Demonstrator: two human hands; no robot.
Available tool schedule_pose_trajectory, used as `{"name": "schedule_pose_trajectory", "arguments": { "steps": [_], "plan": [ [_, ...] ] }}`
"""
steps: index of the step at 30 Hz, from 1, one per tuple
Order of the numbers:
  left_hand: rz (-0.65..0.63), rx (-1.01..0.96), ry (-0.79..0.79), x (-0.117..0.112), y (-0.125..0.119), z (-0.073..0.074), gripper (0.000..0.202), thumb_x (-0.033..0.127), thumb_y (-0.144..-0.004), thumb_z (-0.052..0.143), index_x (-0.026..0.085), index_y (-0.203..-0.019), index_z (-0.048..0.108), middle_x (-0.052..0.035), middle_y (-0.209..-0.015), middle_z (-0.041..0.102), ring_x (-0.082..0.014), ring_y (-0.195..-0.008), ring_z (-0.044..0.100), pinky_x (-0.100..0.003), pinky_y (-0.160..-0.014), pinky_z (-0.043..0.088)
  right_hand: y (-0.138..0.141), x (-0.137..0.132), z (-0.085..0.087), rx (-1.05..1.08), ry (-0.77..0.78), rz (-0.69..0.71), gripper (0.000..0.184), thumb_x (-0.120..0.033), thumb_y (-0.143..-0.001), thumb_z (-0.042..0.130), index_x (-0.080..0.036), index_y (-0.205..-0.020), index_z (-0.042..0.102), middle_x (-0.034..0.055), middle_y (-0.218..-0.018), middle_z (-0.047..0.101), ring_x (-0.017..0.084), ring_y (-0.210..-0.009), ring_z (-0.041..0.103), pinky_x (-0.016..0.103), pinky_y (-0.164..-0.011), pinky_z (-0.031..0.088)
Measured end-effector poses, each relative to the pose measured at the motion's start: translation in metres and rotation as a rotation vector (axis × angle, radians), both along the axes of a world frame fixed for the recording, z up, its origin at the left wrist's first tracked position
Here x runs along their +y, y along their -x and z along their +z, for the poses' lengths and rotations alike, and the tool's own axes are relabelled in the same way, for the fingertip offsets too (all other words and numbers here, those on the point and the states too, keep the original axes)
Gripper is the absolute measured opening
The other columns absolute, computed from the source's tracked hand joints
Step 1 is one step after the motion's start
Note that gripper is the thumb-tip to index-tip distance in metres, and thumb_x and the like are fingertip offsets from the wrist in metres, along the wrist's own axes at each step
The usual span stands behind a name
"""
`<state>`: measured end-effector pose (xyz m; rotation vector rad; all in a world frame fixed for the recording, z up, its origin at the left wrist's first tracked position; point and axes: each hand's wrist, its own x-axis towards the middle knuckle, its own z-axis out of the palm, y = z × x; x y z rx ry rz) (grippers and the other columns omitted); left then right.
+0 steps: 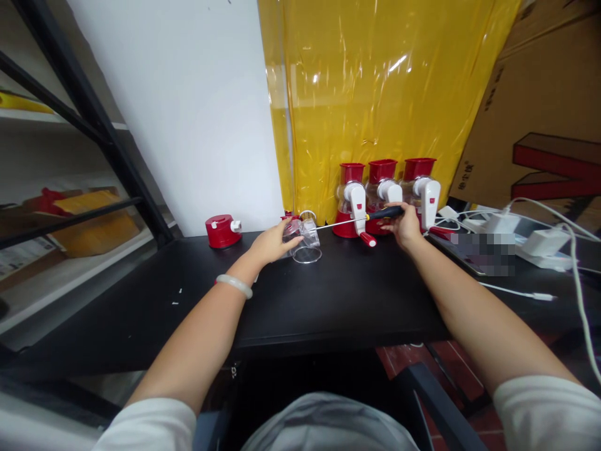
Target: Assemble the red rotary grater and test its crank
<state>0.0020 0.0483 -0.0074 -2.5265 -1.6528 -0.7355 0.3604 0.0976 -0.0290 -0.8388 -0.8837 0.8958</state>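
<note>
My left hand (pixel 275 243) grips a clear plastic grater housing (pixel 306 241) lying on the black table. In my right hand (pixel 407 227) is a screwdriver (pixel 384 213) with a black and yellow handle, held level. Its long thin shaft points left, and the tip reaches the clear housing; whether it touches a screw is too small to tell. Part of a red piece (pixel 290 215) shows behind my left fingers. Left of that hand sits a red round base (pixel 224 231) with a white knob on its side.
Three red and white rotary graters (pixel 351 200) stand in a row along the back, close to my right hand. A tablet-like device (pixel 474 250), white chargers (pixel 544 241) and cables crowd the right side. A black metal shelf frame (pixel 94 119) rises at the left.
</note>
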Motion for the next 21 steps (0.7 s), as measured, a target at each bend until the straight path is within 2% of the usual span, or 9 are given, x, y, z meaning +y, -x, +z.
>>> {"name": "schedule_pose_trajectory", "arguments": {
  "steps": [2, 4, 8, 10, 13, 16, 19, 21],
  "plan": [
    [-0.003, 0.0, -0.002, -0.0006, -0.0002, 0.0003, 0.078, 0.067, -0.085, 0.046, 0.019, -0.146, 0.034, -0.016, -0.136, 0.057, -0.032, -0.121, 0.056, -0.04, -0.096, 0.045, 0.0, -0.0021, 0.0015, 0.007, -0.011, 0.022, 0.028, -0.036, -0.086, 0.037, -0.02, -0.086, 0.06, 0.0003, -0.066, 0.062, 0.013, -0.05, 0.061, 0.024, -0.041, 0.046],
    [-0.002, 0.004, -0.006, -0.0009, -0.0001, 0.0004, 0.078, 0.067, -0.085, 0.047, 0.018, -0.146, 0.034, -0.0165, -0.135, 0.057, -0.0325, -0.121, 0.056, -0.041, -0.096, 0.045, 0.0005, -0.0029, 0.0019, -0.014, -0.016, 0.013, 0.025, -0.035, -0.084, 0.042, -0.019, -0.088, 0.061, -0.0005, -0.065, 0.06, 0.013, -0.048, 0.06, 0.024, -0.041, 0.046],
    [0.001, 0.009, -0.004, -0.0003, 0.0003, -0.0002, 0.077, 0.066, -0.085, 0.047, 0.02, -0.145, 0.035, -0.0152, -0.134, 0.058, -0.032, -0.121, 0.057, -0.04, -0.096, 0.045, 0.002, -0.0002, -0.0004, -0.107, -0.063, -0.044, 0.03, -0.048, -0.081, 0.056, -0.019, -0.086, 0.06, -0.0061, -0.045, 0.044, 0.011, -0.037, 0.05, 0.021, -0.036, 0.039],
    [0.003, 0.005, -0.009, 0.0004, 0.0006, -0.0008, 0.077, 0.066, -0.085, 0.047, 0.02, -0.145, 0.035, -0.0146, -0.134, 0.058, -0.0315, -0.121, 0.057, -0.04, -0.096, 0.045, 0.0019, 0.002, -0.0018, -0.132, -0.072, -0.061, 0.036, -0.056, -0.08, 0.056, -0.02, -0.084, 0.059, -0.0071, -0.042, 0.039, 0.012, -0.037, 0.05, 0.021, -0.036, 0.037],
    [0.0, 0.005, -0.015, 0.001, 0.0007, -0.0013, 0.077, 0.067, -0.085, 0.047, 0.021, -0.145, 0.035, -0.0144, -0.135, 0.058, -0.0317, -0.121, 0.057, -0.04, -0.097, 0.045, 0.0002, 0.0031, -0.0025, -0.086, -0.028, -0.036, 0.035, -0.055, -0.082, 0.049, -0.02, -0.082, 0.057, -0.0031, -0.053, 0.05, 0.013, -0.045, 0.056, 0.021, -0.039, 0.042],
    [-0.007, 0.008, -0.013, 0.0012, 0.0007, -0.0014, 0.078, 0.067, -0.085, 0.046, 0.019, -0.146, 0.035, -0.0158, -0.135, 0.057, -0.0327, -0.121, 0.057, -0.041, -0.096, 0.045, -0.0015, 0.0009, -0.0012, -0.04, -0.035, 0.006, 0.025, -0.041, -0.081, 0.046, -0.021, -0.082, 0.061, 0.0008, -0.072, 0.061, 0.013, -0.058, 0.061, 0.022, -0.044, 0.047],
    [-0.012, 0.01, -0.018, 0.0014, 0.001, -0.0016, 0.079, 0.066, -0.085, 0.046, 0.017, -0.146, 0.034, -0.0166, -0.135, 0.057, -0.0329, -0.121, 0.057, -0.041, -0.096, 0.045, -0.001, -0.0019, 0.0005, -0.015, -0.05, -0.004, 0.02, -0.031, -0.076, 0.049, -0.02, -0.085, 0.064, 0.0006, -0.082, 0.062, 0.012, -0.061, 0.062, 0.022, -0.045, 0.049],
    [-0.006, 0.011, -0.02, 0.0014, 0.0012, -0.0017, 0.079, 0.066, -0.085, 0.047, 0.019, -0.146, 0.034, -0.016, -0.135, 0.057, -0.0325, -0.121, 0.056, -0.041, -0.096, 0.045, 0.0, -0.0018, 0.0005, -0.024, -0.041, -0.029, 0.019, -0.032, -0.074, 0.056, -0.021, -0.088, 0.064, -0.0008, -0.078, 0.061, 0.01, -0.055, 0.059, 0.022, -0.043, 0.048]
  ]
}}
